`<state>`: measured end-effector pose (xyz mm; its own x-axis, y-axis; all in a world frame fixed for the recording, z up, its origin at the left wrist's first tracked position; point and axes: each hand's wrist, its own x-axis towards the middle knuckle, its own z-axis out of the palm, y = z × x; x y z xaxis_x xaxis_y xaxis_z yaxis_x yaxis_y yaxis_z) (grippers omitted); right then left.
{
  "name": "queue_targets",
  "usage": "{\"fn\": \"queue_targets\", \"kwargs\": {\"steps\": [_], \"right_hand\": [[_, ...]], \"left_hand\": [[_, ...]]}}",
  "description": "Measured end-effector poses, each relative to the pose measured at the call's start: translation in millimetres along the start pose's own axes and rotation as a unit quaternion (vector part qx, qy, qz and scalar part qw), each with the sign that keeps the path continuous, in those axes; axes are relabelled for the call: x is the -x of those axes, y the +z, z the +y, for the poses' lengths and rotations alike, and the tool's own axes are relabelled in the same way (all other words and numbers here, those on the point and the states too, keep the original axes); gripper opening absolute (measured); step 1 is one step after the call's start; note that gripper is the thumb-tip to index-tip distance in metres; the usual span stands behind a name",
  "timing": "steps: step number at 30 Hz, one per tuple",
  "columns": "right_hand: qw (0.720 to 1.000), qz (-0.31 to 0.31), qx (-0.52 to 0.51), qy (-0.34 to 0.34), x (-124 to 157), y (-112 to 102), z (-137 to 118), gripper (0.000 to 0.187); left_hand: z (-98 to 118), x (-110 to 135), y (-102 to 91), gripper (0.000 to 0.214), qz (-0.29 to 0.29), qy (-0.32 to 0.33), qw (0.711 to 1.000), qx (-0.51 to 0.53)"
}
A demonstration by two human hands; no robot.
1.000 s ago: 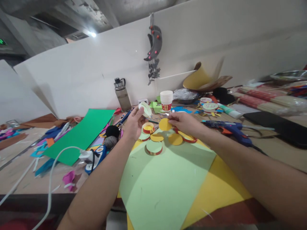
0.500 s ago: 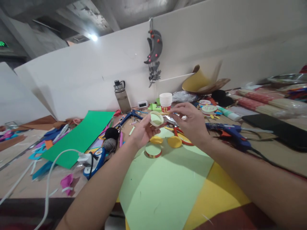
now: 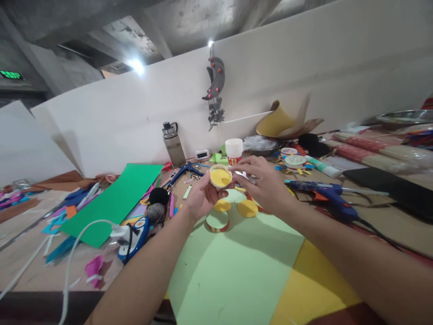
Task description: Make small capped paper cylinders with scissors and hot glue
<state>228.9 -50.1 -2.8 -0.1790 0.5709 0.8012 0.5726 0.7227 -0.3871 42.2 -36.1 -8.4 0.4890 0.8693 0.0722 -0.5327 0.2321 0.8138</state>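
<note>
Farthest left, a white cable (image 3: 67,253) loops over the table's near edge (image 3: 40,295). A green sheet (image 3: 115,194) lies slantwise beside it, with two yarn balls (image 3: 157,203) at its right end. A bottle (image 3: 173,144) stands against the white board that closes off the far side.

The left hand (image 3: 203,196) is raised above the table, thumb and fingers curled tight round a ring (image 3: 220,176) from below and from the left. The ring is round, so it has no long axis; its yellow face tilts up toward the camera. It hangs over a second ring (image 3: 217,222) and two yellow discs (image 3: 247,208) at the far end of a pale green sheet (image 3: 237,271). That sheet is bare toward the near edge, the widest open room in view.

The right hand (image 3: 267,185) has its bent fingers at the held ring's right rim; whether they pinch it I cannot tell. Stacked cups (image 3: 234,151) stand just behind, and a blue glue gun (image 3: 324,192) crowds the right side.
</note>
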Motion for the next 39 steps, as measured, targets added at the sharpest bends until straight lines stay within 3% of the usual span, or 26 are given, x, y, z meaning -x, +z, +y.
{"fn": "queue_targets", "kwargs": {"steps": [4,8,11,19,24,31,35,39], "right_hand": [[0.997,-0.005,-0.031,0.069,-0.5,0.6,-1.4,0.023],[0.989,-0.041,-0.074,0.12,1.5,8.8,3.9,0.046],[0.98,-0.05,-0.095,0.166,3.1,12.9,7.4,0.055],[0.979,-0.045,-0.082,0.179,4.0,11.5,4.2,0.052],[0.969,-0.045,-0.131,0.204,-2.6,6.4,3.5,0.035],[0.97,-0.051,-0.098,0.218,-9.4,-3.0,4.3,0.026],[0.979,-0.131,0.048,0.147,-10.6,-7.8,12.6,0.019],[0.941,-0.276,0.172,0.095,-7.0,-10.5,19.1,0.024]], "left_hand": [[-0.9,3.7,4.3,0.036,-0.017,0.018,0.999,-0.025],[-4.4,8.2,8.0,0.045,-0.027,0.056,0.994,-0.085],[-7.4,9.7,8.3,0.047,-0.041,0.044,0.992,-0.115],[-8.6,9.4,8.3,0.049,-0.051,0.011,0.99,-0.128],[-9.3,6.0,8.0,0.057,-0.001,0.017,0.988,-0.152],[-11.3,-0.4,-1.7,0.046,0.047,0.047,0.985,-0.158],[-11.5,-2.5,-5.2,0.036,0.071,0.06,0.979,-0.182],[-9.3,-3.0,-5.7,0.028,0.094,0.063,0.976,-0.186]]}}
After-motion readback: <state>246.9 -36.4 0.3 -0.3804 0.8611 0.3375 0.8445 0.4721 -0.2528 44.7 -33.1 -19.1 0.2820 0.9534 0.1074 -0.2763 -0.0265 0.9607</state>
